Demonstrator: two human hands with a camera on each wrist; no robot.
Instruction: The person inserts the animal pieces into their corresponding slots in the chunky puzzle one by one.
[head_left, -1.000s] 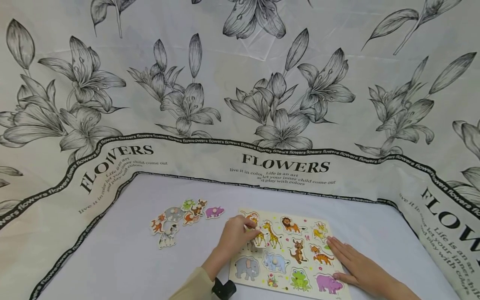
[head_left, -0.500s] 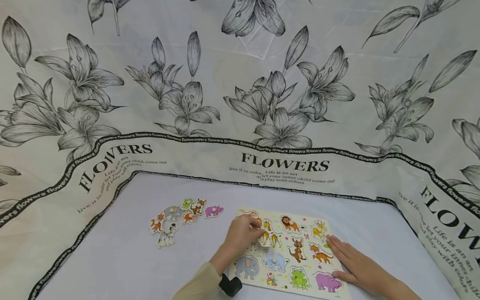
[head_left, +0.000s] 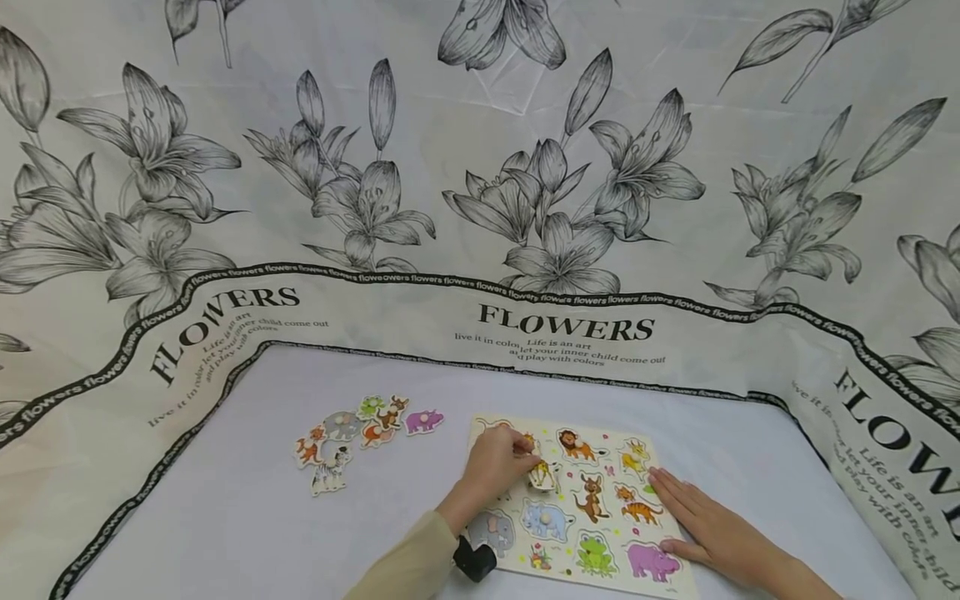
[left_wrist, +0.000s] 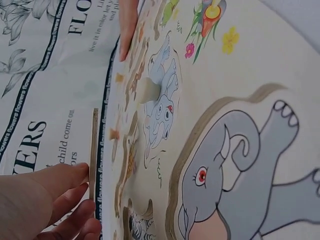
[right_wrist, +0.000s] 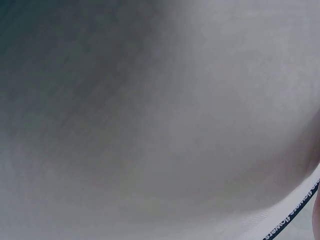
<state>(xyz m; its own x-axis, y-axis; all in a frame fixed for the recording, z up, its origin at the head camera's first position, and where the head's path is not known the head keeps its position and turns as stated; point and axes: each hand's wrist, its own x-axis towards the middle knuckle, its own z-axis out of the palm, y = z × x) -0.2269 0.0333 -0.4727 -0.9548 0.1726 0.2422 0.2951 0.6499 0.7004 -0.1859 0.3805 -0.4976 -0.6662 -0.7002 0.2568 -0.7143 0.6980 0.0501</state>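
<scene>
My left hand (head_left: 495, 462) pinches a giraffe puzzle piece (head_left: 543, 477) over the left part of a cream animal puzzle board (head_left: 622, 550). In the left wrist view the thin wooden piece (left_wrist: 94, 145) shows edge-on at the fingertips, standing off the board's face. The piece covers most of the printed giraffe below it. My right hand (head_left: 712, 533) lies with fingers extended along the board's right edge. A blue rhino piece (left_wrist: 162, 107) with a wooden knob sits in its recess. The grey elephant recess (left_wrist: 220, 165) shows its printed picture.
Left of the board lies a group of loose pieces: a zebra (head_left: 330, 471), a grey elephant (head_left: 342, 426), a purple hippo (head_left: 424, 422) and several others. A white cloth with printed flowers (head_left: 562, 250) rises behind the table. The right wrist view is mostly blurred white.
My left hand has carried the giraffe piece a little to the right across the board, from beside the printed giraffe to over it. The right hand stays at the board's edge.
</scene>
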